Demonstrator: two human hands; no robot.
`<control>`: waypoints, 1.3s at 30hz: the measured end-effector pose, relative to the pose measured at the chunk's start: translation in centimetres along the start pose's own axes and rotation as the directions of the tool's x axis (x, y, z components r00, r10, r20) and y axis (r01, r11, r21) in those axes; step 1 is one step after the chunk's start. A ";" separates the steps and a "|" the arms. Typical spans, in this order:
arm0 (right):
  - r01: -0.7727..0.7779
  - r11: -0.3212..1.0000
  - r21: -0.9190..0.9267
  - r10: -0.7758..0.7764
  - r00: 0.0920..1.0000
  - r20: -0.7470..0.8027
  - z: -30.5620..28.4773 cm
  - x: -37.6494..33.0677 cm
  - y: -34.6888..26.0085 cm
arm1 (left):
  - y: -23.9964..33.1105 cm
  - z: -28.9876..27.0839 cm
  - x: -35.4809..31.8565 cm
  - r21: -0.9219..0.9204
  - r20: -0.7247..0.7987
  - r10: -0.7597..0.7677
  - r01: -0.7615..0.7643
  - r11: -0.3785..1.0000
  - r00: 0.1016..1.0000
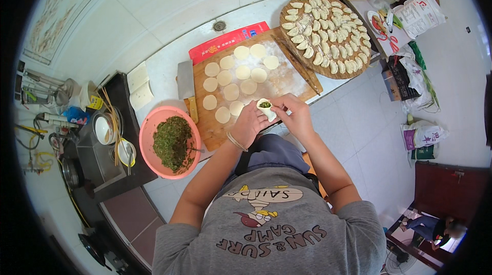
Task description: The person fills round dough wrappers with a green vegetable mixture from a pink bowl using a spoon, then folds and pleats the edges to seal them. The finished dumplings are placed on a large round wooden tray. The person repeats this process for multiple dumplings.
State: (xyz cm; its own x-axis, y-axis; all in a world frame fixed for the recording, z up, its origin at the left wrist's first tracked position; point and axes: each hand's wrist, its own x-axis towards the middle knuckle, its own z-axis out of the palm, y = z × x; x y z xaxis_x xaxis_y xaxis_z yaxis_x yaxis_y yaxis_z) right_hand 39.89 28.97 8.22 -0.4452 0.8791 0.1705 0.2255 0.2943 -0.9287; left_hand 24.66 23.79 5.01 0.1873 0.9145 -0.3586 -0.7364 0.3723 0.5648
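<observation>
Between my two hands is a dumpling (266, 108), its wrapper folded partway with green filling showing at the top. My left hand (248, 124) cradles it from the left, while the fingers of my right hand (293, 114) pinch its right edge. Both hands are over the near edge of a floured wooden board (210, 126). Several round dough wrappers (231, 91) lie spread on that board. To the left of the board sits a pink bowl (145, 144) of chopped green filling (172, 141), with a utensil handle sticking out at its right side.
A cleaver (185, 81) lies at the board's left edge, and a rolling pin (297, 65) along its right. Beyond stands a round board (287, 10) covered with finished dumplings (328, 29). Left is a sink (97, 157) with bowls. A person (435, 230) is by the doorway at lower right.
</observation>
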 end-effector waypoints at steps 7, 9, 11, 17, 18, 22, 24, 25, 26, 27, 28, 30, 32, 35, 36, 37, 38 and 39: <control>0.110 0.993 -0.052 -0.106 0.992 0.070 -0.4 0.1 0.6 | -0.6 -0.7 0.2 0.066 0.026 0.024 -0.025 0.997 0.999; 0.162 0.978 -0.134 -0.154 0.986 0.066 -0.4 0.1 0.7 | -0.8 -0.9 0.2 0.061 0.040 0.032 -0.035 0.998 0.999; 0.213 0.959 -0.187 -0.205 0.977 0.059 -0.3 0.0 0.9 | -0.9 -0.9 0.2 0.067 0.039 0.033 -0.035 0.997 0.999; 0.198 0.951 -0.235 -0.193 0.980 0.047 -0.1 -0.3 0.9 | -1.3 -1.1 0.4 0.124 0.017 0.016 -0.018 0.992 1.000; 0.175 0.957 -0.233 -0.169 0.985 0.043 -0.1 -0.2 0.5 | -1.4 -1.1 0.4 0.133 0.015 0.018 -0.020 0.991 1.000; 0.109 0.976 -0.187 -0.113 0.994 -0.010 0.2 -0.4 0.6 | -1.4 -1.2 0.4 0.158 0.007 0.012 -0.013 0.987 1.000; 0.129 0.973 -0.189 -0.134 0.991 -0.012 0.2 -0.4 0.6 | -1.4 -1.2 0.4 0.162 0.017 0.008 -0.011 0.987 1.000; 0.140 0.972 -0.191 -0.145 0.989 -0.012 0.2 -0.4 0.6 | -1.4 -1.2 0.3 0.164 0.022 0.007 -0.010 0.986 1.000; 0.147 0.968 -0.204 -0.148 0.989 0.011 0.1 -0.4 0.6 | -1.4 -1.2 0.3 0.170 0.029 0.000 -0.005 0.985 1.000; 0.154 0.964 -0.218 -0.150 0.988 0.033 -0.1 -0.4 0.6 | -1.4 -1.2 0.3 0.175 0.035 -0.007 0.001 0.984 0.999; 0.161 0.960 -0.231 -0.153 0.987 0.056 -0.2 -0.3 0.7 | -1.3 -1.2 0.3 0.181 0.042 -0.014 0.006 0.983 0.999; 0.139 0.966 -0.219 -0.128 0.990 0.061 -0.2 -0.4 0.5 | -1.4 -1.2 0.3 0.181 0.056 -0.012 0.002 0.983 0.998; 0.144 0.964 -0.221 -0.133 0.989 0.065 -0.2 -0.4 0.2 | -1.6 -1.3 0.3 0.192 0.063 -0.009 -0.003 0.981 0.998; 0.175 0.955 -0.240 -0.164 0.984 0.064 -0.2 -0.4 -0.1 | -1.7 -1.2 0.3 0.212 0.056 -0.015 0.003 0.977 0.998; 0.172 0.955 -0.242 -0.162 0.985 0.059 -0.2 -0.5 0.1 | -1.6 -1.0 0.2 0.209 0.047 -0.023 0.012 0.978 0.999; 0.168 0.955 -0.245 -0.160 0.986 0.054 -0.1 -0.6 0.3 | -1.6 -0.8 0.2 0.206 0.039 -0.031 0.022 0.978 0.999; 0.181 0.948 -0.262 -0.173 0.983 0.053 -0.1 -0.6 0.4 | -1.7 -0.8 0.2 0.211 0.037 -0.030 0.021 0.977 0.999; 0.194 0.941 -0.279 -0.186 0.981 0.053 0.0 -0.7 0.4 | -1.8 -0.9 0.3 0.216 0.035 -0.029 0.020 0.976 0.999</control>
State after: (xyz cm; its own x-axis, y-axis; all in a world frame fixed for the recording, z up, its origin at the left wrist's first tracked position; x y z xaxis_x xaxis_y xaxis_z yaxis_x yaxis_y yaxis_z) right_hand 40.33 28.49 7.75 -0.5249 0.7876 0.3228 0.3673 0.5517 -0.7488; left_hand 25.45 23.23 3.26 0.2311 0.9085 -0.3481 -0.5746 0.4161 0.7047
